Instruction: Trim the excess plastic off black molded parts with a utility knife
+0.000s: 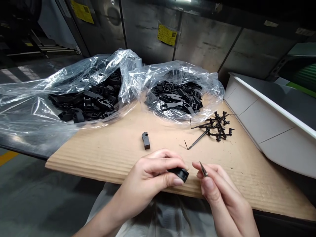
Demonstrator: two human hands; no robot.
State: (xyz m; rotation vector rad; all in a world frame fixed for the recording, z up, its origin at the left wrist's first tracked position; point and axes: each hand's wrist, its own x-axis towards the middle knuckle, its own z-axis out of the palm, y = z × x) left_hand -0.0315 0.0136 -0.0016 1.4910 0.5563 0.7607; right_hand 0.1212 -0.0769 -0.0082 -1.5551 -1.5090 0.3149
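blade (203, 169) pinched in my right hand (222, 189), black part (182, 174) gripped in my left hand (151, 174); if the part twists, blade could skid and nick me.

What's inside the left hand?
A black part. One end pokes out past the left hand's thumb. Its other end is covered by the hand, so its whole shape can't be seen.

Black part (182, 175), left grip (145, 177); blade (203, 169), right grip (223, 192)
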